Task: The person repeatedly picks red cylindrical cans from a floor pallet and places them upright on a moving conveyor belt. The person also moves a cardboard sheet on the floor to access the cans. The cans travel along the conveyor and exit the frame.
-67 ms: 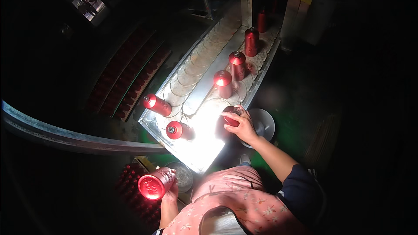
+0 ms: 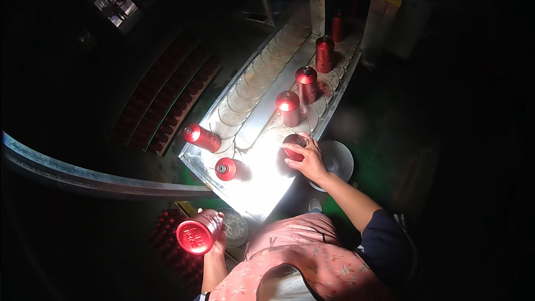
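Observation:
In my left hand (image 2: 218,243), low at the left, is a shiny red metal bottle (image 2: 196,236). My fingers wrap round its side, and its embossed round base is turned up toward me. Over the conveyor's right edge, my right hand (image 2: 312,163) curls its fingers round another red bottle (image 2: 295,140), hiding part of it. Just beyond that hand stands a red bottle (image 2: 288,108) with a narrow neck, and several more line the track behind it. Two others, one near the corner (image 2: 225,169) and one at the left edge (image 2: 202,137), stand at the conveyor's near end.
The metal conveyor (image 2: 251,128) of overlapping round plates runs back to a dark tunnel opening (image 2: 348,8). Strong glare washes out its near end. Metal basins sit below, one at the right (image 2: 344,161) and one at the left (image 2: 237,228). Many red bottles (image 2: 167,234) are packed at lower left.
The view has shifted very slightly. Both hands keep their grip on the bottles, and the bottles on the conveyor show no clear movement.

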Demonstrator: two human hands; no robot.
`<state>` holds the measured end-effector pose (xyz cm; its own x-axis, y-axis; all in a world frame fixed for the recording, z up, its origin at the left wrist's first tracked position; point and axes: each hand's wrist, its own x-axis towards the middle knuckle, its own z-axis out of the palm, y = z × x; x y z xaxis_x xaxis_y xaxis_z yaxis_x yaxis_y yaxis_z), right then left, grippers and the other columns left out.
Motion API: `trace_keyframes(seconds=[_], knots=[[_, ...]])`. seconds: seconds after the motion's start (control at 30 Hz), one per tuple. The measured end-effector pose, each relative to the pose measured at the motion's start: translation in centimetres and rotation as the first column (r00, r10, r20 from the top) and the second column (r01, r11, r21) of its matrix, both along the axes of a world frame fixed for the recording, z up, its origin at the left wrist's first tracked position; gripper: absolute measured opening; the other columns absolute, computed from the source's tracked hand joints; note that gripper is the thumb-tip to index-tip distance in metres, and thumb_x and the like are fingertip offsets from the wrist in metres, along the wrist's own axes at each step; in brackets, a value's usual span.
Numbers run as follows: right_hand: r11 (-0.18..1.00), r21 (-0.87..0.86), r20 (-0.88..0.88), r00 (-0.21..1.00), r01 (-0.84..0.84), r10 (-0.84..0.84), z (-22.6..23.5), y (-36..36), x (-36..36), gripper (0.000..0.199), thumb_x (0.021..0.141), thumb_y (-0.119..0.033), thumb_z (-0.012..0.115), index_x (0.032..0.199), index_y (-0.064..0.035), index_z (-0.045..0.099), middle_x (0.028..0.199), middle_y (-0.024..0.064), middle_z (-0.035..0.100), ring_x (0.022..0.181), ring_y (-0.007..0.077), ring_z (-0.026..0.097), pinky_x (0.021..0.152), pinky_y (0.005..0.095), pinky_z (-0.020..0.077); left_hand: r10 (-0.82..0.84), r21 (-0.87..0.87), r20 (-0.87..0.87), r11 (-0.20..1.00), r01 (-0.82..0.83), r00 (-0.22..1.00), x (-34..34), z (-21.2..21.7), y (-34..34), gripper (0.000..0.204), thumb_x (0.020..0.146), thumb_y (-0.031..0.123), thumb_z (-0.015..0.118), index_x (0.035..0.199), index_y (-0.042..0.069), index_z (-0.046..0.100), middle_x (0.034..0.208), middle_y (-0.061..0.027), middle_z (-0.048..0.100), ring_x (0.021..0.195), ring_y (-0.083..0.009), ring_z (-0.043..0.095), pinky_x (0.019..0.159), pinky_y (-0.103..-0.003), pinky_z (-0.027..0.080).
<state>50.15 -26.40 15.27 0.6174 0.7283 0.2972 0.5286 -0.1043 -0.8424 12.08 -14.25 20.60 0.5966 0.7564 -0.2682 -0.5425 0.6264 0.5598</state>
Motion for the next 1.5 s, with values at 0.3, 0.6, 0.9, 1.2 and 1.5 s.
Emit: trace_keyframes(seconds=[0.3, 0.6, 0.9, 1.2, 1.5], knots=[[0.955, -0.294, 0.129, 0.989, -0.033, 0.074, -3.4, 7.5, 8.6, 0.039, 0.078, -0.019, 0.075, 0.113, -0.0369, 0.073, 0.148, 0.0241, 0.037, 0.130, 0.0454, 0.039, 0.107, 0.0459, 0.0407, 0.251, 0.559, -0.311, 0.828, -0.037, 0.917, 23.6, 11.1, 14.3, 0.056, 0.099, 0.042, 0.053, 0.144, 0.010, 0.047, 0.128, -0.0092, 0.058, 0.107, -0.0242, 0.064, 0.090, -0.039, 0.055], [0.987, -0.114, 0.131, 0.987, 0.111, -0.096, -2.5, 2.8, 13.5, 0.047, 0.071, -0.011, 0.078, 0.116, -0.0253, 0.074, 0.150, 0.0206, 0.038, 0.134, 0.0387, 0.035, 0.111, 0.0444, 0.0358, 0.702, 0.644, -0.651, 0.311, 0.699, 0.287, 40.0, -3.2, 26.3, 0.048, 0.081, 0.026, 0.075, 0.128, 0.032, 0.067, 0.138, -0.0181, 0.048, 0.112, -0.0393, 0.047, 0.103, -0.043, 0.042], [0.879, -0.205, -0.382, 0.791, 0.431, -0.477, -11.5, -16.9, 6.1, 0.043, 0.076, 0.005, 0.070, 0.117, -0.0080, 0.070, 0.128, 0.0108, 0.053, 0.117, 0.0265, 0.052, 0.084, 0.0336, 0.0537, 0.764, 0.676, -0.607, 0.351, 0.647, 0.219, 37.2, -4.1, 22.1, 0.052, 0.080, 0.023, 0.076, 0.130, 0.035, 0.065, 0.155, -0.0335, 0.025, 0.135, -0.0470, 0.038, 0.113, -0.045, 0.035], [0.979, -0.199, -0.529, 0.836, 0.045, -0.146, -18.9, -23.8, -2.2, 0.037, 0.074, -0.001, 0.074, 0.110, -0.0095, 0.072, 0.109, 0.0099, 0.062, 0.094, 0.0242, 0.062, 0.086, 0.0343, 0.0518, 0.392, 0.600, -0.698, 0.777, 0.190, 0.600, 16.7, 1.6, -4.0, 0.028, 0.094, 0.008, 0.065, 0.121, 0.004, 0.069, 0.108, -0.0029, 0.070, 0.090, -0.0087, 0.065, 0.070, -0.023, 0.054], [0.825, -0.255, -0.404, 0.831, -0.505, 0.384, -15.0, -20.7, -11.1, 0.033, 0.081, -0.016, 0.073, 0.114, -0.0162, 0.072, 0.107, 0.0121, 0.064, 0.093, 0.0242, 0.066, 0.085, 0.0357, 0.0534, 0.154, 0.184, -0.880, 0.983, 0.024, 0.449, -5.6, -1.3, -23.2, 0.026, 0.097, 0.015, 0.061, 0.120, 0.005, 0.068, 0.110, -0.0050, 0.071, 0.091, -0.0116, 0.065, 0.075, -0.028, 0.056]])
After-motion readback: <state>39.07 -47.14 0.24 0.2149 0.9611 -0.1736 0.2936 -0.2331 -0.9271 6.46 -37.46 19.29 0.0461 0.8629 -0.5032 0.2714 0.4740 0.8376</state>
